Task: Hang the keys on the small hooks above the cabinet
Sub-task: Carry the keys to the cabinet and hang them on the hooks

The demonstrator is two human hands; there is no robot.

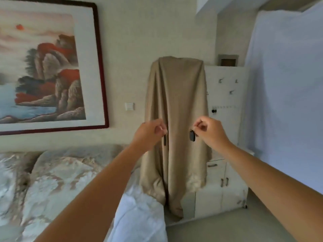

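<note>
Two keys are held up at chest height, one in each hand, well short of the hooks. The left hand (150,132) is curled with fingertips pinched together on the top of a slim dark key (164,140), which hangs straight down below the pinch. The right hand (209,131) is likewise pinched shut, thumb against forefinger, on a rounder dark key fob (192,135) dangling just left of the knuckles. Both are seen against a tan cloth (176,119) draped over something tall beside the bed (70,180); what lies under the cloth is hidden. The small hooks (221,80) are noted on the white panel (227,95) to the right, above the white cabinet (222,187), with a further row of tiny pegs (225,107) lower down. One small dark object (214,111) is seen at the left end of that row; whether it is a key already hung cannot be told at this size. The larger hooks appear bare. The task is judged barely begun as regards hanging: keys are in hand, none in hand yet placed. Left to do: both hands to be carried right and up to the panel, and each key's ring slipped over a hook.
</note>
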